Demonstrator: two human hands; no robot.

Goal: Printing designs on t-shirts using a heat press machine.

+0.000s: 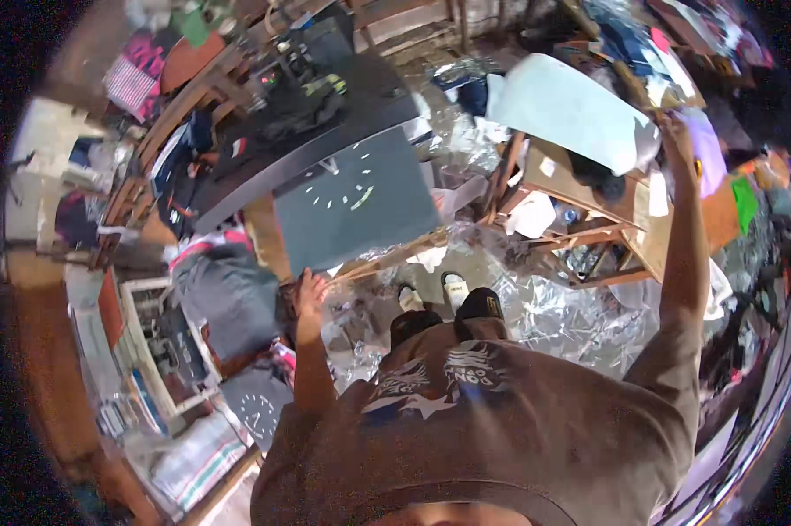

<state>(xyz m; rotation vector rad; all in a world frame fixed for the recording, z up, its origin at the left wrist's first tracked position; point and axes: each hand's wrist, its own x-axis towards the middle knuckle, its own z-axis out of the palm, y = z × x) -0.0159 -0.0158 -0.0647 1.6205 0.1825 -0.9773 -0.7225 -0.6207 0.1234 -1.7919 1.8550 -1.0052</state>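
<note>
Hands reach apart: the left hand (309, 294) grips the near corner of a dark clock panel (353, 209). The right hand (676, 140), raised, closes on a pale sheet (571, 110) over a wooden frame (588, 237).

Dark grey square clock-face board (353, 203), pale dial marks, leans just below the black desk (325, 123). Second, smaller clock-face board (257, 412) well below it, lower left. Pale blue flat sheet (571, 110) to its upper right. Small white label (547, 167) on the brown board under that sheet.
</note>
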